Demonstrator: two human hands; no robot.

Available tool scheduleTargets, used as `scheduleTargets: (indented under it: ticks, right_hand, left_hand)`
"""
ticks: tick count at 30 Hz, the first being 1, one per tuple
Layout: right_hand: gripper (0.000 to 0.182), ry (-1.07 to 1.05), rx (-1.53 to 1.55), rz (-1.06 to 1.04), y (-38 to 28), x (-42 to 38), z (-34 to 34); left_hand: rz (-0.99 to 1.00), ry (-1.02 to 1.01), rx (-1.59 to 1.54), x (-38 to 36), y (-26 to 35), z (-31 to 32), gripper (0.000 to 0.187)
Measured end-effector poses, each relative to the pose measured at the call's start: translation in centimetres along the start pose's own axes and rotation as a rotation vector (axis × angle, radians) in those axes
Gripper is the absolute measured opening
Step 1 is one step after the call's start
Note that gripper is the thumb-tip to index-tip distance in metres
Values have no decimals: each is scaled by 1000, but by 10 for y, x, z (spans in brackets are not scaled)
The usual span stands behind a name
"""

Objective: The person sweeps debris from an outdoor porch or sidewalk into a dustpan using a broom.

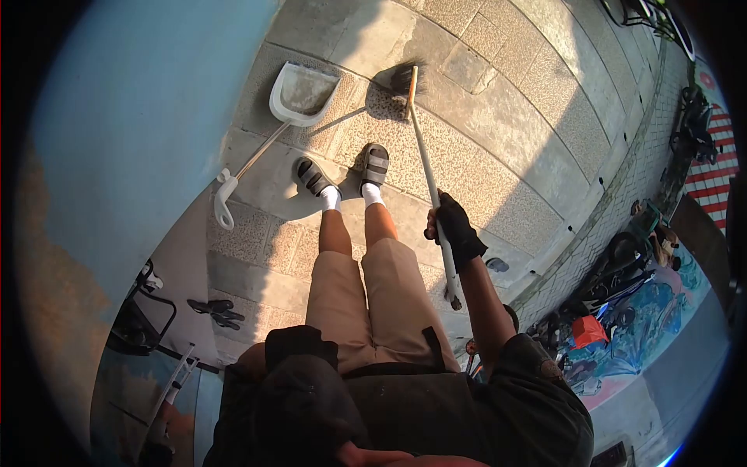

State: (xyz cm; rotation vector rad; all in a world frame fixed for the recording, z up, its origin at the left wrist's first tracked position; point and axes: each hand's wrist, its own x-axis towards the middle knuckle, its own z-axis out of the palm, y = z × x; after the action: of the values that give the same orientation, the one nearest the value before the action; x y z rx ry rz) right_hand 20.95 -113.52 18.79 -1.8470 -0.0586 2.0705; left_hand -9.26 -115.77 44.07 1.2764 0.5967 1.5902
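Observation:
My right hand (457,229), in a black fingerless glove, is wrapped round the pale handle of a long broom (426,156). The broom slants forward from me, and its dark bristles rest on the paving ahead of my feet. Close to my waist on the left is a dark shape that looks like my gloved left hand (302,345); its fingers cannot be made out. A white long-handled dustpan (305,93) lies ahead and to the left, near the blue wall, apart from both hands.
The blue wall (156,101) runs along my left. Dark sandals (374,165) are on my feet. A black object (218,313), perhaps gloves, lies on the ground at left. Parked motorbikes (615,268) and a red-and-white striped surface (712,167) are on the right.

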Motion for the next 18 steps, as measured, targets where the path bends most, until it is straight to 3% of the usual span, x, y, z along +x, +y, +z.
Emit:
scheduleTargets:
  ticks: [2,4,5,7,9,10,11,13,14,15,18]
  right_hand:
    - [61,43,-32,-3,-9,-8,-5]
    - [63,57,-46,-35,-25,-23,-8]
    - [65,57,-59,-61,-30,-26,-9]
    - [67,130,-76,-132,-38,-24,-14]
    - [71,179,3,-151,-55,-16,-15]
    - [70,179,42,-161,-67,-11,-13]
    - [55,163,101,-167,-76,3,-16]
    - [30,127,187,-174,-93,53,-32]
    - [21,123,206,-187,-98,77,-31]
    - [13,117,224,-199,-104,97,-26]
    - [11,125,71,-161,-90,133,25]
  left_hand:
    - [91,112,148,3,-13,-11,53]
    - [31,142,386,9,-47,-20,53]
    - [-45,132,484,13,-70,-25,53]
    - [-256,60,600,5,-127,-42,32]
    - [-646,149,830,-53,-177,-55,32]
    - [-800,582,531,-90,-210,-64,36]
    - [-917,999,196,-124,-238,-74,39]
    - [-1034,1286,437,-167,-267,-109,52]
    - [-1000,1158,666,-176,-275,-122,68]
    - [-999,1163,668,-172,-276,-129,68]
    - [-1031,1216,973,-155,-286,-154,77]
